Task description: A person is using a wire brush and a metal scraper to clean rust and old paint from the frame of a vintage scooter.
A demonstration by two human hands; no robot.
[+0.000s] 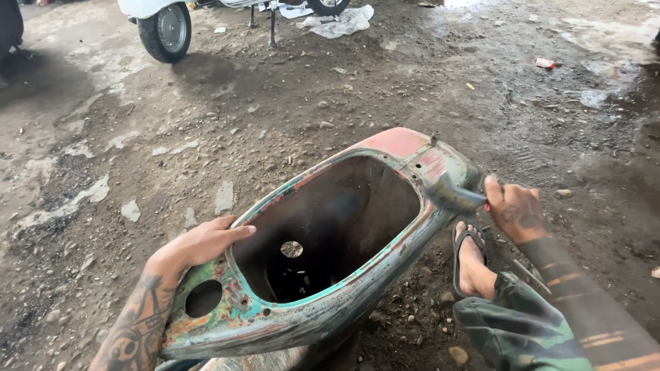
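An old scooter body shell (385, 264), worn to patches of teal, red and bare metal, lies in front of me with its big hollow opening facing up. My left hand (203, 242) rests flat on the shell's left rim, fingers stretched out. My right hand (512, 208) grips the handle of a wire brush (455, 196), whose head is blurred against the shell's right upper edge. A round hole (203, 297) shows near my left wrist.
My foot in a sandal (471, 261) stands on the dirt just right of the shell. The ground is rough and stony with debris. A white scooter's rear wheel (165, 31) and a crumpled white rag (342, 22) are at the far top.
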